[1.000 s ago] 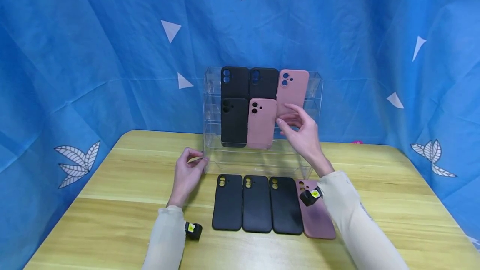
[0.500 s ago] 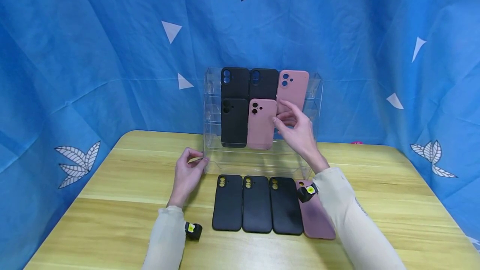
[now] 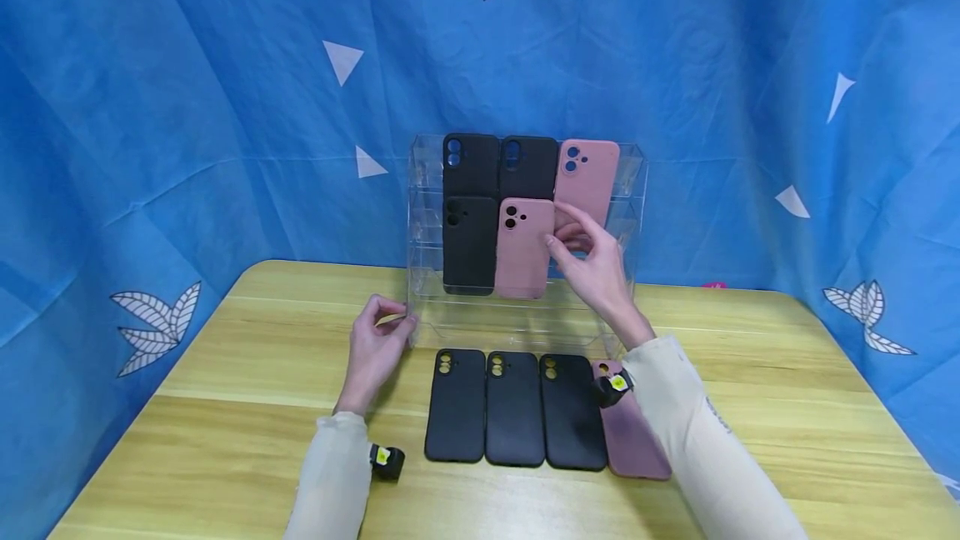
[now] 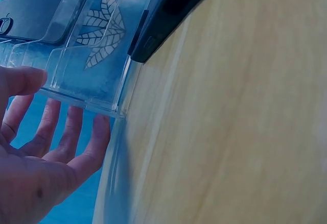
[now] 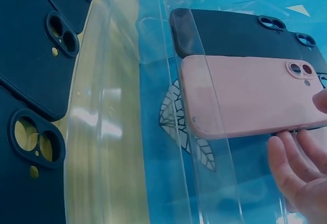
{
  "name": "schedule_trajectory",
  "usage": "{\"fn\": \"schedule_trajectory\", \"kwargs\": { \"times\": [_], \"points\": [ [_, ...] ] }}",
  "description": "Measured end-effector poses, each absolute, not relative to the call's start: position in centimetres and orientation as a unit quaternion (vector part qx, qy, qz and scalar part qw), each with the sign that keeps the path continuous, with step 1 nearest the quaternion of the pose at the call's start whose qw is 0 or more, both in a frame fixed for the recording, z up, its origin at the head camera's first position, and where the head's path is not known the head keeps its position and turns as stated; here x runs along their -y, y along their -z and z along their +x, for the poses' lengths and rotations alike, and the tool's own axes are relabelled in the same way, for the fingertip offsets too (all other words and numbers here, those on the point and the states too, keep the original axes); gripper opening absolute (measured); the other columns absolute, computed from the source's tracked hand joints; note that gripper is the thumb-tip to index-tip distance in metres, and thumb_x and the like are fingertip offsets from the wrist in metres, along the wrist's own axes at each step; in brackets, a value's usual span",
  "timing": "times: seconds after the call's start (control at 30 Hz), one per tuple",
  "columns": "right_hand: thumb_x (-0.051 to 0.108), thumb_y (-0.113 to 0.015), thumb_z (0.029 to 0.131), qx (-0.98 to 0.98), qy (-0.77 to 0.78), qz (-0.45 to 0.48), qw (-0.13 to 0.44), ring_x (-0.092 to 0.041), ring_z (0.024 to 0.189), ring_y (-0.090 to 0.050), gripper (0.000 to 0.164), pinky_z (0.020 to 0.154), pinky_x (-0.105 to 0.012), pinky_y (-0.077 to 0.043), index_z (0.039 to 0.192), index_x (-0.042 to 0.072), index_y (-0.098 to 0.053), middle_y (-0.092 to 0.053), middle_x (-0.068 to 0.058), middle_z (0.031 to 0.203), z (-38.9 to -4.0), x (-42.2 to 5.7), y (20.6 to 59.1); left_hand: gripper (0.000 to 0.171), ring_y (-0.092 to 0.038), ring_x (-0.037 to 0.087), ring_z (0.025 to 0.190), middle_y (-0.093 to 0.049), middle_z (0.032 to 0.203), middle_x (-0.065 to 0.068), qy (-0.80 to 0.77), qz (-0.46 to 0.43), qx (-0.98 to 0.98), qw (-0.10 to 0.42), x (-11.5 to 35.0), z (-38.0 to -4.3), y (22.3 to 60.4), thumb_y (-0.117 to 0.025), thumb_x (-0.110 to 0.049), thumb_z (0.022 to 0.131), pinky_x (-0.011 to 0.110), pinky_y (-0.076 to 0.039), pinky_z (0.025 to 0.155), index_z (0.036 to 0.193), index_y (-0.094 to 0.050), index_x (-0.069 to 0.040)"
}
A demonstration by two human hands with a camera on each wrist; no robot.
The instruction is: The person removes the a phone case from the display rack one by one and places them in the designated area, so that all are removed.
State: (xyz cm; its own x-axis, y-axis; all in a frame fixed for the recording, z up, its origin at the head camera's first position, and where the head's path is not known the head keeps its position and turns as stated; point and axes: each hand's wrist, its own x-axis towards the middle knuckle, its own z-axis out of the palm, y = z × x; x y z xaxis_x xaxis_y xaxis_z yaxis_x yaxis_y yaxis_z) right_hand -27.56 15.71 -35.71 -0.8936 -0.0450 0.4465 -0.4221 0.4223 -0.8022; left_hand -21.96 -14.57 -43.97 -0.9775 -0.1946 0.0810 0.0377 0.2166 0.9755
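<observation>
A clear tiered display stand point(image 3: 517, 323) stands on the table. My left hand point(image 3: 378, 348) holds its left side panel, thumb on one face and fingers on the other, as the left wrist view shows. In the stand's lower row, a pink phone case point(image 3: 523, 261) leans beside a black phone case point(image 3: 468, 248). My right hand point(image 3: 596, 261) pinches the right edge of that pink case, thumb at its front and fingers along its side. Behind, in the upper row, are two black cases and another pink phone case point(image 3: 588, 169), partly hidden by the right hand.
In front of the stand, several cases lie in a row on the wooden table point(image 3: 247, 373): black phone cases point(image 3: 513, 411) and a pink one point(image 3: 637, 436) at the right, partly under the right wrist's camera. A blue patterned curtain point(image 3: 225, 90) hangs behind.
My right hand has shifted slightly left, from beside the lower pink phone case onto its right edge. The left hand and the stand have not moved.
</observation>
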Motion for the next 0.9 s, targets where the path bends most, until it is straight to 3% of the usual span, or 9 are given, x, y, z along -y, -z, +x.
{"fn": "schedule_trajectory", "kwargs": {
  "times": [0.2,0.4,0.57,0.73,0.9],
  "points": [
    [0.014,-0.066,0.099,0.808,-0.54,0.144,0.186,-0.03,0.105,-0.068,0.05,0.082,-0.018,-0.054,0.147,0.021,-0.054,-0.067,-0.019,0.114,-27.2,-15.4,36.2,0.021,-0.067,0.037,0.117,-0.063,0.125,0.02,0.622,0.053,0.776,0.091,14.6,-21.9,44.0,-0.069,-0.006,0.093,0.037,-0.061,0.092,0.11,-0.058,-0.001],
    [0.004,-0.065,0.098,0.793,-0.56,0.15,0.186,-0.034,0.102,-0.066,0.053,0.083,-0.019,-0.054,0.148,0.012,-0.05,-0.066,-0.026,0.119,-27.0,-14.9,36.4,0.021,-0.067,0.037,0.118,-0.062,0.124,0.02,0.622,0.051,0.776,0.091,14.7,-21.9,44.0,-0.069,-0.006,0.094,0.036,-0.061,0.091,0.11,-0.058,-0.001],
    [0.0,-0.064,0.097,0.767,-0.592,0.16,0.188,-0.029,0.098,-0.067,0.051,0.081,-0.014,-0.054,0.145,0.013,-0.051,-0.066,-0.024,0.117,-27.3,-14.9,36.8,0.02,-0.067,0.037,0.117,-0.063,0.124,0.02,0.623,0.05,0.775,0.095,14.7,-21.9,44.0,-0.069,-0.006,0.094,0.03,-0.061,0.087,0.11,-0.058,-0.001],
    [-0.007,-0.06,0.096,0.733,-0.632,0.171,0.183,-0.021,0.097,-0.067,0.05,0.082,-0.018,-0.058,0.142,0.01,-0.052,-0.065,-0.022,0.116,-27.9,-14.9,37.1,0.02,-0.067,0.037,0.117,-0.063,0.123,0.019,0.621,0.049,0.776,0.099,14.6,-21.9,44.0,-0.069,-0.006,0.094,0.034,-0.061,0.089,0.109,-0.058,-0.001],
    [-0.008,-0.06,0.096,0.718,-0.657,0.154,0.172,-0.009,0.093,-0.069,0.049,0.08,-0.021,-0.061,0.141,0.01,-0.053,-0.068,-0.009,0.109,-28.1,-14.9,37.1,0.02,-0.067,0.037,0.118,-0.062,0.124,0.02,0.622,0.046,0.775,0.099,14.6,-21.9,44.0,-0.069,-0.006,0.094,0.039,-0.061,0.092,0.11,-0.058,-0.001]
  ]
}}
